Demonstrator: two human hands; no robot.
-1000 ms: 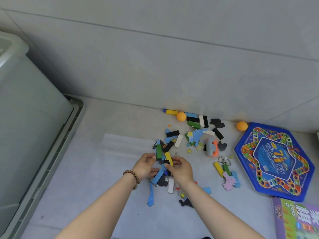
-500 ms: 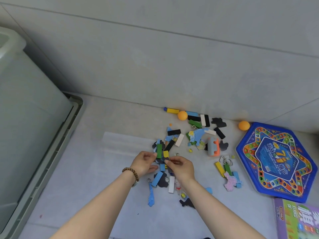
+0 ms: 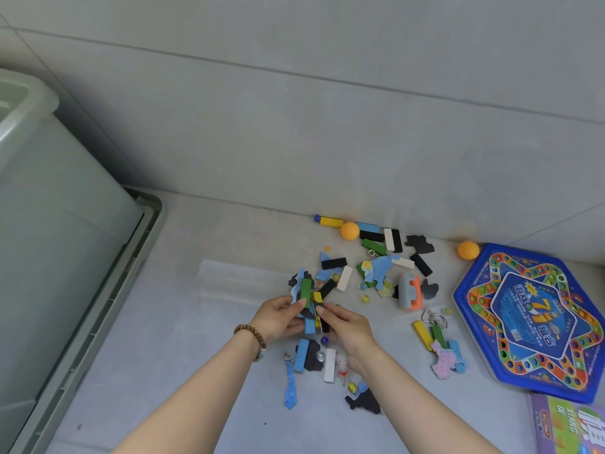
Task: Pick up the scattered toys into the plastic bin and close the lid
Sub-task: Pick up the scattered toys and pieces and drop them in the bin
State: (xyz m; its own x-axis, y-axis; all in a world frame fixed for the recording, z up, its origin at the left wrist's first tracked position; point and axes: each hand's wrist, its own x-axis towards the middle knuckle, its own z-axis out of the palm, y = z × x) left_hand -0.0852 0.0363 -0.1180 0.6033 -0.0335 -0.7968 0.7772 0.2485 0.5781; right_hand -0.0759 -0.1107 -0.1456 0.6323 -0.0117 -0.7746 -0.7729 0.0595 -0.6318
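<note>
— Head view: where are the hands?

— Both are low in the middle, over the floor [image 3: 196, 339], and they meet at a handful of blocks [image 3: 309, 324]. The left hand [image 3: 278, 317] has its grip closed round the handful from the left, with the thumb on a green block [image 3: 306, 288] that sticks up out of it. A bead bracelet [image 3: 250, 335] sits on that wrist.

— And the right?

— The right hand [image 3: 348, 326] pinches the same handful from the other side, fingers curled onto it. So both grips are grasping, neither released.

— The rest of the toys?

— The scattered toys [image 3: 381, 268] lie on the floor just beyond and beneath the hands: black, white, blue and yellow blocks and foam shapes. A white block [image 3: 329, 364] and a long blue foam piece [image 3: 290, 388] lie under the wrists. One orange ball [image 3: 349, 231] rests by the wall [image 3: 294, 126], and a second orange ball [image 3: 468, 250] sits just beside a blue hexagonal game board [image 3: 530, 322] on the right. A pink foam animal [image 3: 443, 363] lies near that board's left edge.

— The bin?

— The plastic bin [image 3: 49, 224], pale grey-green, stands at the far left, well apart from the pile. Its inside is hidden from here. A ribbed frame [image 3: 144, 244] of the same colour runs along its foot; I cannot tell whether that is the lid.
</note>
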